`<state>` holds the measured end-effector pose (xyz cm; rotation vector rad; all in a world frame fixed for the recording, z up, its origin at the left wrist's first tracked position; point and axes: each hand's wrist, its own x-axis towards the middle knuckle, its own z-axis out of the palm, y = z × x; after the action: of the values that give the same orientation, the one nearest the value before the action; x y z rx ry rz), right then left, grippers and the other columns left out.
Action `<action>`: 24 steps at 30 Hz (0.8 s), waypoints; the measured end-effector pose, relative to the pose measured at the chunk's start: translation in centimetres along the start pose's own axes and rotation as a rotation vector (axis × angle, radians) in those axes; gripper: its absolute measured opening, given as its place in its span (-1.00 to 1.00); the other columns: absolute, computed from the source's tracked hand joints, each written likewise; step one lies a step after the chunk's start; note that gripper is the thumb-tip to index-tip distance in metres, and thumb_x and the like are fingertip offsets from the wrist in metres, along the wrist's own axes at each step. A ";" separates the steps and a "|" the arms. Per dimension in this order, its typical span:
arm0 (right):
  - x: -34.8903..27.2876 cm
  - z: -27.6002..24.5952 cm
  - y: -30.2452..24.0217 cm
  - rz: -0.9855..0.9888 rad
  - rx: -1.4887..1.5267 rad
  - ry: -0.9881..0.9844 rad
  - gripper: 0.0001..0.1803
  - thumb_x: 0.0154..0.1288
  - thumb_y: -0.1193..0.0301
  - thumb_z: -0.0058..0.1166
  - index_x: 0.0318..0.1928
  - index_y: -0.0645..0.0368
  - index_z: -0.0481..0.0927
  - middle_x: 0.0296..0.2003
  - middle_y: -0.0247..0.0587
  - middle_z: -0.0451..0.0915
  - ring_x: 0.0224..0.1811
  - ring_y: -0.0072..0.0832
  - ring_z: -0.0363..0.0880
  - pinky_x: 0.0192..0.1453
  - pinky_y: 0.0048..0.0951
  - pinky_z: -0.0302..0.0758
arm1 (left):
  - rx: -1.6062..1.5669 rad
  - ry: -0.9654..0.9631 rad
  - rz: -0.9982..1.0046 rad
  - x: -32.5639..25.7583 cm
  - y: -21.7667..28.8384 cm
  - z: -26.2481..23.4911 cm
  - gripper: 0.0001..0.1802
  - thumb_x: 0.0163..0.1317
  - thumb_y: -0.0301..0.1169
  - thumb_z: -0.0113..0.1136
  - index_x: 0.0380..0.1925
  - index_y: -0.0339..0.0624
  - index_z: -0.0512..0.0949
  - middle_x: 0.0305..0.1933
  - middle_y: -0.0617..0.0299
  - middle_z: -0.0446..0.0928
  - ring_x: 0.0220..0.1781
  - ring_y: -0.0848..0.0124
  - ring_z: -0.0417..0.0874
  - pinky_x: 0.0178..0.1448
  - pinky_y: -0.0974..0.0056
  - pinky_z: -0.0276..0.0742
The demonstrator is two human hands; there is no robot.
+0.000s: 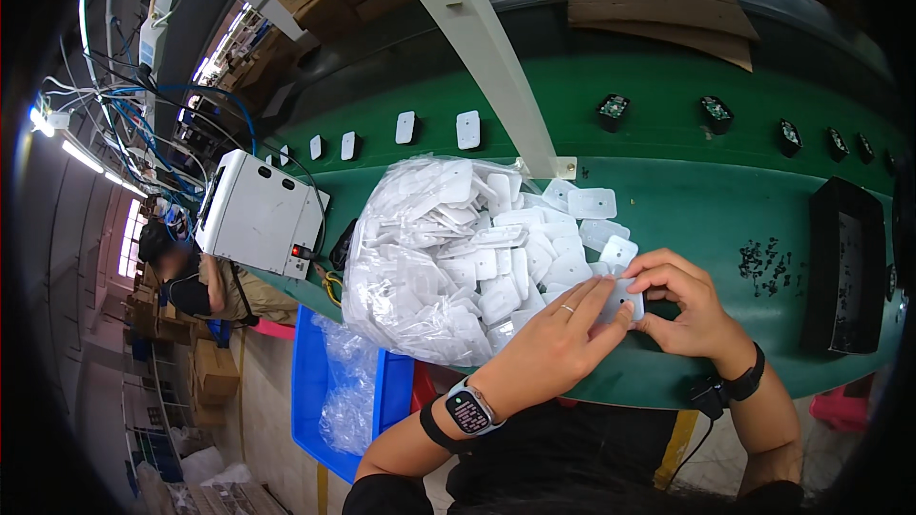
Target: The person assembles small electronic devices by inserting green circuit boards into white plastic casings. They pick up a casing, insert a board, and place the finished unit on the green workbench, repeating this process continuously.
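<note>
Between my two hands is a white plastic cover [625,302], a small rounded plate with a dark hole. My left hand [558,339] presses its fingers and thumb against the near left side of it. From the right, my right hand [689,303] pinches the same cover, its fingers curled at the far edge. Part of the cover is hidden by my fingers. Just left of my hands, a heap of similar white covers [506,267] spills out of a clear plastic bag [410,296]. Small black parts [771,267] lie scattered on the green table right of my right hand.
A black tray [844,267] stands at the right. Beyond the table, a green belt [534,86] carries spaced white covers [468,130] and black housings [716,113]. A metal post [487,48] rises at the far edge. Left are a white machine [262,205], a blue bin [310,391] and another person [205,281].
</note>
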<state>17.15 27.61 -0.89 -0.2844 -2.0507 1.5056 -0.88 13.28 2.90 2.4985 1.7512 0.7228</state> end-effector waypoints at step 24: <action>0.1 0.3 0.4 -0.028 0.026 0.063 -0.50 0.02 0.71 0.47 0.00 0.24 0.60 0.10 -0.13 0.54 0.06 -0.48 0.62 -0.04 -0.53 0.72 | -0.097 0.091 -0.068 -0.4 0.0 1.0 -0.48 0.10 -0.68 0.20 0.15 -0.35 0.55 0.21 -0.19 0.48 0.34 -0.13 0.56 0.28 0.02 0.63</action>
<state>16.83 27.53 -1.31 -0.2880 -1.9764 1.4863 -0.59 13.15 1.87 2.3670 1.7733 0.9065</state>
